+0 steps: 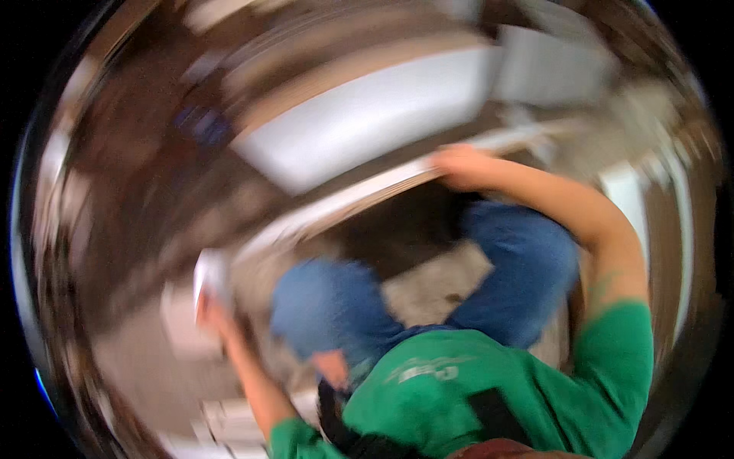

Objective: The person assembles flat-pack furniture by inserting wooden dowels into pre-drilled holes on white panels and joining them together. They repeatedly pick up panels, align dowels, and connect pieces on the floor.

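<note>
My right hand (462, 167) is closed over the top edge of a long, narrow white board (336, 205) with a brown lower edge, which runs slantwise in front of my knees. Out to the left, my left hand (212, 312) grips a small white object (212, 274), too blurred to name. It lies close to the board's left end, and I cannot tell whether the two touch. Motion smears the fingers of both hands.
Beyond the board lies a wide white panel (375, 111) with a brown edge. A pale grey block-like shape (554, 69) stands at the far right. Near my left hand is a pale box-like shape (187, 325). My bent knees in blue jeans (329, 294) are close to the board.
</note>
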The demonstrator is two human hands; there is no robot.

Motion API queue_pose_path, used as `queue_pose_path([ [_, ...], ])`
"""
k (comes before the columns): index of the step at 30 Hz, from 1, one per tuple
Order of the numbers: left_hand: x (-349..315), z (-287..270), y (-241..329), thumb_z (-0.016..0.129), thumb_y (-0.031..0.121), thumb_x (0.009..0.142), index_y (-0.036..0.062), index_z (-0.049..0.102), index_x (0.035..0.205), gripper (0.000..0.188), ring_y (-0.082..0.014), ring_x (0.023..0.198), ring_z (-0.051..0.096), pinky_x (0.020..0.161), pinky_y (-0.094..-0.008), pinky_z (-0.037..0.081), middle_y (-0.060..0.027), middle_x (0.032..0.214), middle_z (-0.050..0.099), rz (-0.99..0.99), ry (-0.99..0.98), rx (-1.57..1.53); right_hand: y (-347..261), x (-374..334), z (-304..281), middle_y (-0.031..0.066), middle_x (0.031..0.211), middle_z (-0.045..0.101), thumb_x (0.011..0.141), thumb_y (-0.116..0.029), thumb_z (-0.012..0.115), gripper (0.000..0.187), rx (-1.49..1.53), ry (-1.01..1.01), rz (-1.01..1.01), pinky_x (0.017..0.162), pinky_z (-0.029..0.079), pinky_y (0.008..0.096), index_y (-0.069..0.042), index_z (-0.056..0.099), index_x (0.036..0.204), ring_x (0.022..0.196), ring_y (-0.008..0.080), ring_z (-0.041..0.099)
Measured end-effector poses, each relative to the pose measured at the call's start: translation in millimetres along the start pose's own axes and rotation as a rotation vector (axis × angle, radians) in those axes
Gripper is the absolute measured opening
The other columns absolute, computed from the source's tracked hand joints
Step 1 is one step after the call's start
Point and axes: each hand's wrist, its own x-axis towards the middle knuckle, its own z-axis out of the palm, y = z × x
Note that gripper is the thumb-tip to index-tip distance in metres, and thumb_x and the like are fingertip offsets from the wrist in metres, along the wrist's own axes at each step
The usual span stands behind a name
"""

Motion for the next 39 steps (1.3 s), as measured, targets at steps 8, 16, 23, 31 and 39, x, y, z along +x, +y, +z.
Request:
queue_pose_path([
  [8,19,-33,-5,0.055,-0.003,0.067,0.0070,0.055,0.113,0.046,-0.0217,0.105,0.051,0.091,-0.0288,0.037,-0.0114,0.109,0.057,0.254,0.232,0.197,15,39,-12,0.0204,0.103,0.054,0.073,-0.003,0.058,0.042,-0.029,0.141,0.203,0.078,0.043,0.0419,-0.005,0.044,0.112,0.095,0.0376,0.052],
  [16,57,-96,-60,0.054,-0.008,0.060,0.0070,0.048,0.120,0.062,-0.0228,0.102,0.051,0.086,-0.0293,0.041,-0.0117,0.113,0.053,0.135,0.495,0.053,42,50,-8,0.0215,0.094,0.053,0.077,-0.007,0.059,0.036,-0.041,0.110,0.167,0.069,0.042,0.0421,-0.004,0.042,0.108,0.084,0.0396,0.052],
  [23,102,-114,-51,0.054,-0.015,0.059,0.0005,0.040,0.124,0.068,-0.0245,0.100,0.052,0.083,-0.0307,0.045,-0.0132,0.113,0.049,0.045,0.491,-0.338,27,46,-22,0.0206,0.099,0.053,0.073,-0.008,0.062,0.042,-0.098,0.062,0.297,0.077,0.041,0.0429,-0.005,0.042,0.110,0.094,0.0383,0.050],
  [31,73,49,155,0.058,-0.011,0.064,0.0022,0.037,0.127,0.068,-0.0244,0.110,0.044,0.096,-0.0346,0.037,-0.0138,0.121,0.043,0.424,-0.287,-0.757,26,47,-38,0.0177,0.093,0.054,0.072,-0.012,0.063,0.038,-0.152,0.096,0.269,0.074,0.041,0.0431,-0.005,0.043,0.102,0.089,0.0370,0.051],
  [39,84,245,238,0.056,-0.013,0.065,0.0041,0.041,0.126,0.065,-0.0206,0.097,0.052,0.082,-0.0307,0.044,-0.0114,0.118,0.048,0.304,-0.634,-0.782,31,45,-37,0.0157,0.085,0.054,0.071,-0.015,0.064,0.032,-0.176,0.127,0.277,0.072,0.042,0.0427,-0.004,0.042,0.093,0.085,0.0348,0.052],
])
